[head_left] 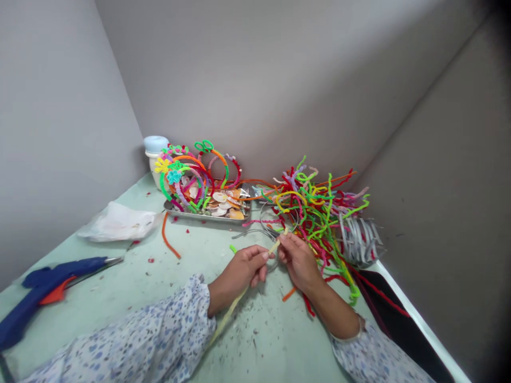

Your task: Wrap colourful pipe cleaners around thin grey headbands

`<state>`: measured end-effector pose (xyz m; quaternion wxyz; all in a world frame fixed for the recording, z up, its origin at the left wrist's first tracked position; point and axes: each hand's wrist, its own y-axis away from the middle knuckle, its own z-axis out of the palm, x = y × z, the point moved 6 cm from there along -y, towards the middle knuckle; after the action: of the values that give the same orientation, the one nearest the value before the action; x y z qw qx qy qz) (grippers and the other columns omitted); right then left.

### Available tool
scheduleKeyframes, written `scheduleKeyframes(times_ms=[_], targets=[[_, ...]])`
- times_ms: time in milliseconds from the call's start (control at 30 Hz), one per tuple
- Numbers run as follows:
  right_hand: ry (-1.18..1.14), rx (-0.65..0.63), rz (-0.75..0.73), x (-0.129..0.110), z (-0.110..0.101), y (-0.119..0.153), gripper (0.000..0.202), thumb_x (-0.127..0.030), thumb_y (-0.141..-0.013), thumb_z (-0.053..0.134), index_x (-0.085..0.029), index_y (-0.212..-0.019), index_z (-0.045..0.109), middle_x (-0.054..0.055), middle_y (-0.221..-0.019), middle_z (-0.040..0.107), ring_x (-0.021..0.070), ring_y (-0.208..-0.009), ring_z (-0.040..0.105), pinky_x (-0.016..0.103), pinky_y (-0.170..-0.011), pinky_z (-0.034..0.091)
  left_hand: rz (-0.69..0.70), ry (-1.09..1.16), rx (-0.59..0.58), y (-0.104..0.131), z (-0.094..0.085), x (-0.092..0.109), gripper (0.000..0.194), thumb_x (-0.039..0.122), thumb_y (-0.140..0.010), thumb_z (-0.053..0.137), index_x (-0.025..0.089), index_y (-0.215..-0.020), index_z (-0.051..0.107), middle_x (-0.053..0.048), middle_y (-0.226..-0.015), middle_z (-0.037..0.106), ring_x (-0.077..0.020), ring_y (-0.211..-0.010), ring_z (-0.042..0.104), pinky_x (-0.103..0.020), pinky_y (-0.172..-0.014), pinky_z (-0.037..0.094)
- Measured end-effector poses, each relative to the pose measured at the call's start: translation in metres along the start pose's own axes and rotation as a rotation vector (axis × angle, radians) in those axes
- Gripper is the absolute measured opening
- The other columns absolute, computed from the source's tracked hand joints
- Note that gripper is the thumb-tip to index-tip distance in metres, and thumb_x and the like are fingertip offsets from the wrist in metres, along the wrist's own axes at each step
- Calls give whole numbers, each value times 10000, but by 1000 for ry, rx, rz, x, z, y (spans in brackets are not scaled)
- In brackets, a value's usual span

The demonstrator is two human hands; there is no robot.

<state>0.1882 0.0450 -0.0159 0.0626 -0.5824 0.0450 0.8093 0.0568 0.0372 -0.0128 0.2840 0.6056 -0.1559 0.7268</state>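
A pale yellow pipe cleaner (274, 247) stretches between my two hands over the middle of the table. My left hand (249, 268) pinches it between thumb and fingers, and its loose length trails down beside my left wrist. With closed fingertips my right hand (298, 260) grips the upper end, which pokes out just above the thumb. Thin grey metal hoops (261, 219) lie just behind the hands; whether one of them is also held cannot be made out. A tangle of colourful pipe cleaners (315, 207) spreads right behind my right hand.
Finished pipe-cleaner headbands (195, 175) rest on a metal tray (207, 217) of flat cut-out pieces. Left are a white-and-blue container (155, 151), a plastic bag (122, 222) and a blue glue gun (51, 282). A bundle of grey hoops (361, 242) lies right, near a dark flat object (399, 319).
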Motion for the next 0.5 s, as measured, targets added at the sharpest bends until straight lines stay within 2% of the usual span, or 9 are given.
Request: scheduleKeyframes(times_ms=[300,500], targets=[[-40,41,-1,1,0,1,284,-373,-729,707,-175,-626,531,-66,-480,463,49,-430,355,169,-417,276,21,-20,-17,0,1,1,227,383,-826,555,156,-816,555,71,-455,486,-34,-339,303,-156,-358,206],[-107,90,9,-1,-5,-2,257,-362,-712,723,-169,-661,560,-63,-504,469,47,-442,385,156,-403,279,-29,67,-27,0,1,-1,284,402,-830,532,131,-884,596,46,-482,529,-40,-340,371,-162,-372,240]])
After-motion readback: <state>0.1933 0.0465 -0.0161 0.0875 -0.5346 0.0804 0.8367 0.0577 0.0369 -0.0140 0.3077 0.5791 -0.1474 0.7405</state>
